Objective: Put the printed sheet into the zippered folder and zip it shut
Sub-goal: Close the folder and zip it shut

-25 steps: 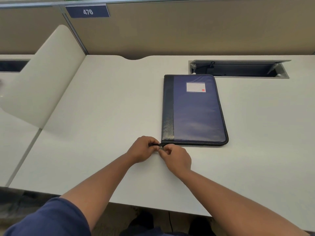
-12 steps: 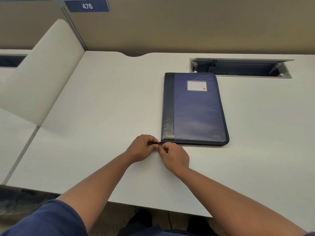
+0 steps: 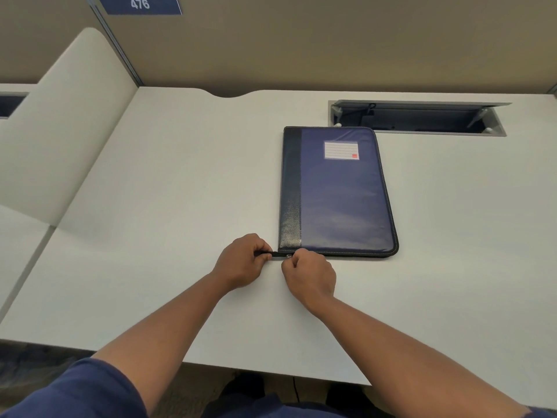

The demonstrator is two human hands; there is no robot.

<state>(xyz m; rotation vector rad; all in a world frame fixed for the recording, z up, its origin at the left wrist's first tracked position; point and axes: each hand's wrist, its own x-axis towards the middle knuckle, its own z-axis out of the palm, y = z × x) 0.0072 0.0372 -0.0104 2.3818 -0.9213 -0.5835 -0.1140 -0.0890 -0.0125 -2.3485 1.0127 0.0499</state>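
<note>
A dark blue zippered folder [image 3: 337,191] with a black spine strip and a white label lies closed and flat on the white desk [image 3: 180,191]. At its near left corner a black zipper tail [image 3: 271,253] sticks out to the left. My left hand [image 3: 241,262] pinches the end of that tail. My right hand [image 3: 310,276] pinches the small metal zipper slider [image 3: 289,255] at the corner. The printed sheet is not visible.
An open cable tray [image 3: 419,117] is sunk into the desk just behind the folder. A curved white divider [image 3: 60,131] stands at the left. A tan partition with a blue "476" sign [image 3: 140,4] closes the back.
Both hands stay at the folder's near left corner. The black zipper tail now shows stretched out further between them. The camera view has shifted slightly.
</note>
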